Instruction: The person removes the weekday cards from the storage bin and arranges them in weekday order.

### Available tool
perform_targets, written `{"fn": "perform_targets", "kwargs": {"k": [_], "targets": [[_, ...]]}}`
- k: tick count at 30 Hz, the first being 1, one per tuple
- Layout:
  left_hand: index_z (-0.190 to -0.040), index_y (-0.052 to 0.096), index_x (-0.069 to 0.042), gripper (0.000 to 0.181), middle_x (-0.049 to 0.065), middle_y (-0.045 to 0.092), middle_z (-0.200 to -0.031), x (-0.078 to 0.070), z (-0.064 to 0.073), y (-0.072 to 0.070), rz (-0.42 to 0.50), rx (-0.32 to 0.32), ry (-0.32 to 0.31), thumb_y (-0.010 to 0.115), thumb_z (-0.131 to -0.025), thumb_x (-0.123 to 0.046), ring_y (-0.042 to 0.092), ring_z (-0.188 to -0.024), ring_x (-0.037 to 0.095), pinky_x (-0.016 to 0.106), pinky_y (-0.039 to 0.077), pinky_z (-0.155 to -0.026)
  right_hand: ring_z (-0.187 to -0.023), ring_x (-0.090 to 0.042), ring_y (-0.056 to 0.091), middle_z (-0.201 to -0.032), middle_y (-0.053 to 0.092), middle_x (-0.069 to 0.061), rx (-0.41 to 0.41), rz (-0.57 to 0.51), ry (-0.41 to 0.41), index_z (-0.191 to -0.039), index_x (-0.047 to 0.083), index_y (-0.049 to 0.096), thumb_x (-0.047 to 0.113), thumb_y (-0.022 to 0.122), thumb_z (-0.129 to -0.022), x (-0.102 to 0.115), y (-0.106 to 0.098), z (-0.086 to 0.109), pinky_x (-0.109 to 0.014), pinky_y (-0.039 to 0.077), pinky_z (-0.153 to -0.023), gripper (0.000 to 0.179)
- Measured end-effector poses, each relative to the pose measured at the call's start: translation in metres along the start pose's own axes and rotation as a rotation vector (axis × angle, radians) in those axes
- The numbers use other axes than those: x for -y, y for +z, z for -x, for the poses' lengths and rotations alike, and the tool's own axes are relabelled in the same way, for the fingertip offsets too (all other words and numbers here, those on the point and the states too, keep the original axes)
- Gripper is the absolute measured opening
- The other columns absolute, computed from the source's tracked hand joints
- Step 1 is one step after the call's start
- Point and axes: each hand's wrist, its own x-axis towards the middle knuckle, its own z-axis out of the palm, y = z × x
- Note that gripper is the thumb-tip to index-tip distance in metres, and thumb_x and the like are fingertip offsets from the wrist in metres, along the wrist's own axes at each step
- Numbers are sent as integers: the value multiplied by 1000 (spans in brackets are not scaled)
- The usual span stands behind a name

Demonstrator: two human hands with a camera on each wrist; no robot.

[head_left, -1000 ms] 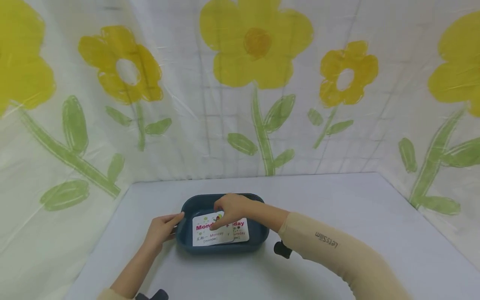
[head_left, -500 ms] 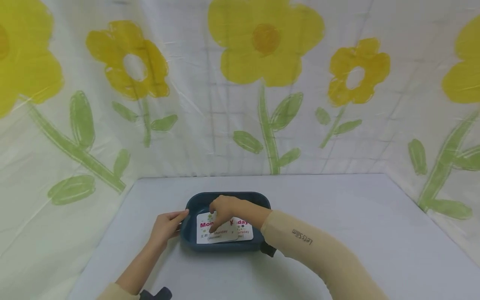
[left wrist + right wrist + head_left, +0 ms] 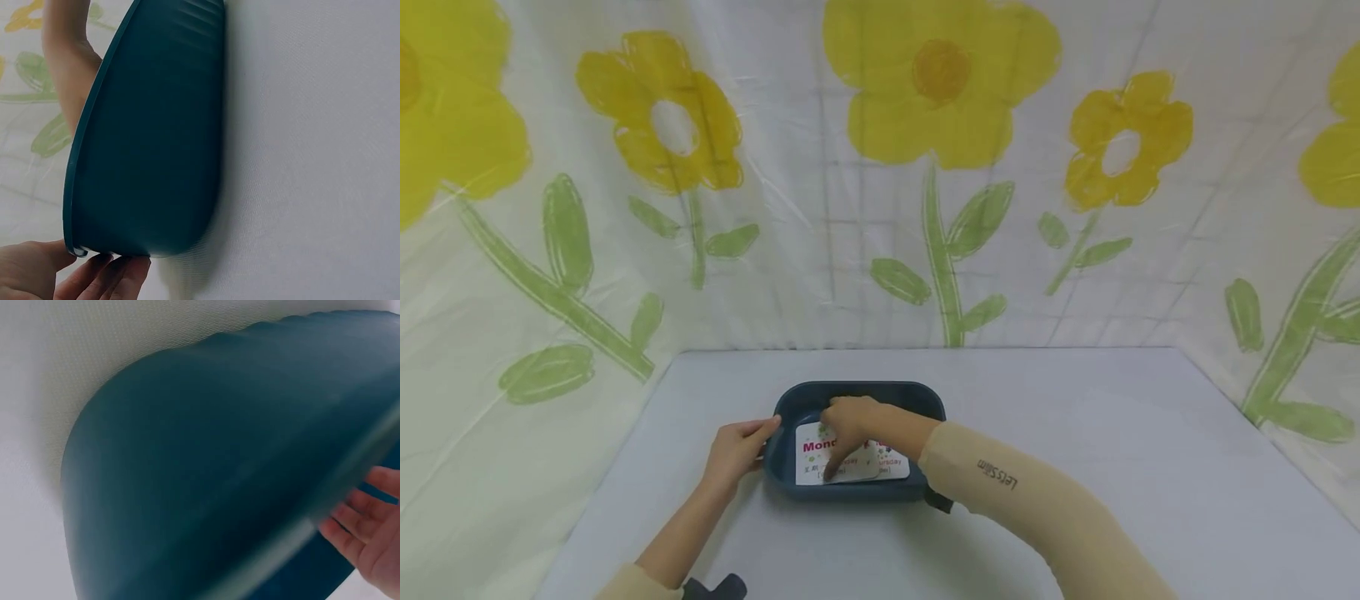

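A dark teal plastic basin (image 3: 857,494) with rounded corners stands on the white table. Two white picture cards lie in it, overlapping: a Monday card (image 3: 808,457) at the left and another day card (image 3: 897,469), its name partly covered, at the right. My left hand (image 3: 733,452) grips the basin's left end, thumb at the rim and fingers against the outer wall in the left wrist view. Over the cards is my right hand (image 3: 850,425), its thumb low on the Monday card and its fingers toward the card's far edge. Spread, loosely bent fingers (image 3: 359,519) show in the right wrist view.
The white tabletop (image 3: 1045,417) extends around the basin. Behind it hangs a pale curtain (image 3: 775,283) painted with yellow flowers. A dark wrist-camera mount (image 3: 718,587) is by the left forearm.
My right thumb has moved down to the Monday card's near edge, and the right forearm has shifted left. The left hand keeps its hold on the basin. The head view has shifted slightly.
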Motion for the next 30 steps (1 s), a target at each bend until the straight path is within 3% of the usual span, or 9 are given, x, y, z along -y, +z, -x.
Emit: {"fn": "perform_targets", "kwargs": {"k": [8,16,30], "targets": [[-118,58,7,48,26,56,-122,-3,1,1,-9,-3,8,56,-92,-33,58,-105,36,37,54,-75,-104,-14,48,-122,51,0,-4,86,8,-130,21,52,63,78,-55,1,3,1,-34,45,-90,89],[-118,58,7,49,26,56,-121,-2,3,0,-11,-8,12,56,-91,-34,59,-106,35,36,53,-75,-116,-16,45,-131,46,-3,-5,85,-3,-131,18,50,60,80,-55,3,8,-2,-35,43,-94,92],[-118,58,7,48,26,57,-120,-3,3,0,-14,-3,24,56,-91,-33,61,-100,32,35,54,-74,-113,-15,46,-128,46,-3,4,54,-44,-133,16,47,56,79,-61,2,9,-2,-33,45,-93,89]]}}
